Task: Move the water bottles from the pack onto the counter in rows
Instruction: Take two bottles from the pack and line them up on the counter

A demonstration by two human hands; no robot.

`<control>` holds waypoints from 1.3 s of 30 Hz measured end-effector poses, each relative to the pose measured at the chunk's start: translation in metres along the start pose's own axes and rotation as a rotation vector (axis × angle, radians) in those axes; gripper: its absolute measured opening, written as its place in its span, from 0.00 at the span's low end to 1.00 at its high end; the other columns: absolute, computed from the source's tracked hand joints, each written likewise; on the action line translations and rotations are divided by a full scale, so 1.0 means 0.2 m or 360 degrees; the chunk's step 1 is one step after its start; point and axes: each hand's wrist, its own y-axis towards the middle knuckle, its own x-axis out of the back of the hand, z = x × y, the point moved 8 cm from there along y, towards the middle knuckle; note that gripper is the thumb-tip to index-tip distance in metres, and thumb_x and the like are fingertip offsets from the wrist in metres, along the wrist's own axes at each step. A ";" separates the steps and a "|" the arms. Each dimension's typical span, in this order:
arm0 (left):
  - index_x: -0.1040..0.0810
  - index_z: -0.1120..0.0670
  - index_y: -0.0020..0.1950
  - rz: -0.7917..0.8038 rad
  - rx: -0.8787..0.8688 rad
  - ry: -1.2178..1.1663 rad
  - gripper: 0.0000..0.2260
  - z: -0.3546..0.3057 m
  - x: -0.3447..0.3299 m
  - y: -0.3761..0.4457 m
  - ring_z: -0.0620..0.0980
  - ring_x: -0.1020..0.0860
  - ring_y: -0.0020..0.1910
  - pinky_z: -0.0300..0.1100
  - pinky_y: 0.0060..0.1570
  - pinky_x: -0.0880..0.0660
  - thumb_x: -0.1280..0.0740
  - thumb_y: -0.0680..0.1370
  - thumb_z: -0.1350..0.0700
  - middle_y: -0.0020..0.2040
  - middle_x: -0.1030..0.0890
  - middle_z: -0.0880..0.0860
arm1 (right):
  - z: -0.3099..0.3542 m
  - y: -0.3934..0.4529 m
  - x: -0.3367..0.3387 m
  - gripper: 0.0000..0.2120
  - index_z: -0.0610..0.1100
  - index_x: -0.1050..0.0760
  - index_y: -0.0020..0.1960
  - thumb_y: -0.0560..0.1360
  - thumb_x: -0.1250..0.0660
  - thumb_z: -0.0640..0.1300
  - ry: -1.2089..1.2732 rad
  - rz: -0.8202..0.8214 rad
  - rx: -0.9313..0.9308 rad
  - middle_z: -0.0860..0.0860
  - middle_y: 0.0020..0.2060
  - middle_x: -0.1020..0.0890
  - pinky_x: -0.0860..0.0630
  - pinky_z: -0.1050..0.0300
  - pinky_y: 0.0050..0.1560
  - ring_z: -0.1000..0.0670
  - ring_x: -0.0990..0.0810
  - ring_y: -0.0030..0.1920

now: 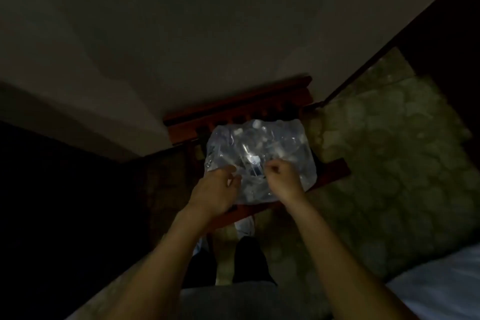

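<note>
Clear shrink-wrap film still covers most of the pack (259, 156), which sits on the seat of a reddish wooden chair (233, 109). The frame is dim and motion-blurred; pale bottle caps show through the film near the top, but we cannot count the bottles. No bottle is out yet, and we cannot identify any worktop with confidence in this view.

Risks, as we judge them:
- The film may give way suddenly along the dark gap between our hands. Bottles near the front edge could then roll off the seat onto the mottled carpet (389, 163).
- The pack appears to overhang the seat on its right side. A hard sideways pull could drag the whole pack off the chair.
- Poor light makes it hard to see where the tear runs, so we may pinch the film and miss.

Hands:
- Left hand (215, 189): at the pack's near left corner, fingers partly curled. It seems to grip a fold of film, though blur keeps us from being sure.
- Right hand (281, 176): fingers curled in tight, knuckles up, apparently pinching film at the edge of the gap.
- Neither hand holds a bottle.

A white shoe (244, 226) shows below the chair.
</note>
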 end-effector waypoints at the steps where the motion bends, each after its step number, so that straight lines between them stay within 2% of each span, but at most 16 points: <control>1: 0.29 0.51 0.73 0.0001 0.0060 -0.0030 0.21 0.02 -0.02 0.02 0.55 0.24 0.66 0.51 0.65 0.26 0.41 0.82 0.46 0.68 0.23 0.55 | -0.02 0.04 -0.02 0.08 0.47 0.26 0.43 0.79 0.41 0.42 -0.0011 0.0056 -0.0028 0.52 0.34 0.25 0.33 0.62 0.32 0.55 0.27 0.33; 4: 0.29 0.52 0.73 0.0008 0.0193 -0.0038 0.21 0.03 -0.07 0.04 0.55 0.25 0.67 0.52 0.65 0.27 0.41 0.82 0.46 0.68 0.23 0.54 | -0.10 0.17 -0.10 0.11 0.47 0.27 0.39 0.79 0.41 0.41 -0.0048 0.0230 -0.0132 0.50 0.31 0.27 0.33 0.60 0.33 0.53 0.29 0.32; 8: 0.26 0.53 0.68 -0.0002 0.0225 -0.0060 0.17 -0.01 -0.15 0.14 0.54 0.22 0.62 0.51 0.62 0.24 0.40 0.82 0.49 0.66 0.21 0.56 | -0.14 0.33 -0.13 0.12 0.46 0.27 0.36 0.78 0.40 0.41 -0.0225 0.0335 -0.0131 0.51 0.30 0.27 0.36 0.61 0.30 0.54 0.29 0.30; 10: 0.28 0.53 0.72 -0.0021 0.0251 -0.0109 0.19 -0.03 -0.18 0.21 0.53 0.24 0.65 0.49 0.65 0.26 0.40 0.82 0.50 0.69 0.23 0.55 | -0.17 0.39 -0.13 0.15 0.46 0.30 0.32 0.78 0.40 0.39 -0.0291 0.0353 -0.0123 0.51 0.28 0.28 0.37 0.61 0.29 0.54 0.30 0.29; 12: 0.29 0.53 0.73 -0.0017 0.0254 -0.0143 0.19 -0.06 -0.21 0.27 0.53 0.23 0.64 0.44 0.64 0.27 0.40 0.83 0.52 0.70 0.25 0.55 | -0.20 0.43 -0.13 0.17 0.48 0.33 0.31 0.78 0.41 0.38 -0.0370 0.0363 -0.0105 0.52 0.28 0.30 0.39 0.62 0.28 0.55 0.31 0.29; 14: 0.28 0.52 0.73 -0.0020 0.0252 -0.0137 0.18 -0.07 -0.24 0.32 0.52 0.22 0.58 0.40 0.57 0.28 0.41 0.83 0.53 0.70 0.24 0.56 | -0.24 0.46 -0.15 0.16 0.48 0.33 0.32 0.79 0.41 0.38 -0.0449 0.0399 -0.0104 0.52 0.29 0.30 0.39 0.63 0.28 0.56 0.31 0.29; 17: 0.26 0.52 0.70 -0.0012 0.0270 -0.0105 0.16 -0.07 -0.28 0.39 0.54 0.22 0.61 0.36 0.52 0.33 0.42 0.83 0.53 0.66 0.22 0.57 | -0.26 0.53 -0.19 0.10 0.42 0.26 0.42 0.80 0.42 0.39 -0.0448 0.0419 -0.0148 0.51 0.31 0.28 0.38 0.63 0.28 0.56 0.30 0.30; 19: 0.23 0.53 0.66 0.0023 0.0282 -0.0126 0.15 -0.07 -0.31 0.42 0.55 0.21 0.57 0.39 0.48 0.31 0.43 0.83 0.52 0.60 0.19 0.57 | -0.28 0.56 -0.21 0.10 0.38 0.24 0.55 0.80 0.43 0.40 -0.0249 0.0356 -0.0298 0.47 0.37 0.23 0.35 0.63 0.28 0.55 0.29 0.31; 21: 0.23 0.55 0.63 0.0067 0.0293 -0.0128 0.14 -0.07 -0.34 0.44 0.57 0.20 0.55 0.41 0.47 0.30 0.42 0.83 0.52 0.57 0.18 0.58 | -0.34 0.56 -0.24 0.13 0.38 0.27 0.62 0.80 0.43 0.40 0.0202 0.0289 -0.0617 0.44 0.45 0.20 0.31 0.62 0.28 0.53 0.26 0.33; 24: 0.22 0.54 0.61 0.0123 0.0295 -0.0136 0.13 -0.06 -0.38 0.46 0.58 0.20 0.53 0.43 0.47 0.28 0.41 0.82 0.51 0.55 0.18 0.58 | -0.42 0.53 -0.31 0.10 0.39 0.24 0.54 0.80 0.42 0.42 0.0820 0.0300 -0.1034 0.44 0.43 0.20 0.26 0.61 0.28 0.50 0.22 0.36; 25: 0.22 0.53 0.62 0.0116 0.0292 -0.0142 0.13 -0.05 -0.38 0.47 0.57 0.20 0.53 0.44 0.49 0.26 0.41 0.82 0.51 0.56 0.18 0.57 | -0.44 0.54 -0.33 0.09 0.40 0.24 0.50 0.80 0.41 0.42 0.0911 0.0292 -0.1083 0.44 0.41 0.20 0.25 0.61 0.27 0.49 0.22 0.35; 27: 0.22 0.51 0.64 0.0092 0.0286 -0.0178 0.14 -0.02 -0.38 0.47 0.55 0.20 0.55 0.46 0.54 0.23 0.42 0.82 0.51 0.59 0.18 0.55 | -0.45 0.58 -0.35 0.09 0.40 0.24 0.51 0.80 0.40 0.44 0.1015 0.0275 -0.1124 0.44 0.39 0.21 0.24 0.61 0.26 0.47 0.22 0.35; 33: 0.28 0.53 0.71 0.0020 0.0227 -0.0107 0.17 0.02 -0.37 0.43 0.55 0.21 0.59 0.47 0.58 0.23 0.42 0.83 0.51 0.64 0.21 0.57 | -0.45 0.68 -0.44 0.13 0.41 0.22 0.52 0.78 0.39 0.49 0.1155 0.0192 -0.1238 0.43 0.43 0.19 0.23 0.54 0.36 0.44 0.20 0.40; 34: 0.28 0.54 0.71 0.0015 0.0221 -0.0089 0.18 0.02 -0.37 0.42 0.55 0.22 0.60 0.48 0.60 0.24 0.42 0.83 0.51 0.65 0.22 0.57 | -0.46 0.69 -0.44 0.14 0.40 0.22 0.54 0.78 0.39 0.50 0.1152 0.0163 -0.1246 0.42 0.45 0.19 0.22 0.53 0.39 0.44 0.20 0.42; 37: 0.27 0.54 0.70 0.0009 0.0252 -0.0102 0.18 0.03 -0.37 0.43 0.55 0.22 0.61 0.49 0.61 0.24 0.42 0.83 0.48 0.65 0.22 0.57 | -0.47 0.71 -0.45 0.22 0.40 0.24 0.62 0.76 0.34 0.54 0.1160 0.0115 -0.1250 0.42 0.54 0.19 0.23 0.47 0.60 0.42 0.20 0.54; 39: 0.26 0.54 0.68 -0.0002 0.0260 -0.0121 0.18 0.03 -0.37 0.44 0.54 0.21 0.59 0.47 0.58 0.24 0.43 0.83 0.47 0.64 0.21 0.57 | -0.47 0.72 -0.44 0.24 0.39 0.23 0.60 0.75 0.33 0.57 0.1138 0.0091 -0.1246 0.42 0.56 0.19 0.25 0.46 0.63 0.43 0.20 0.56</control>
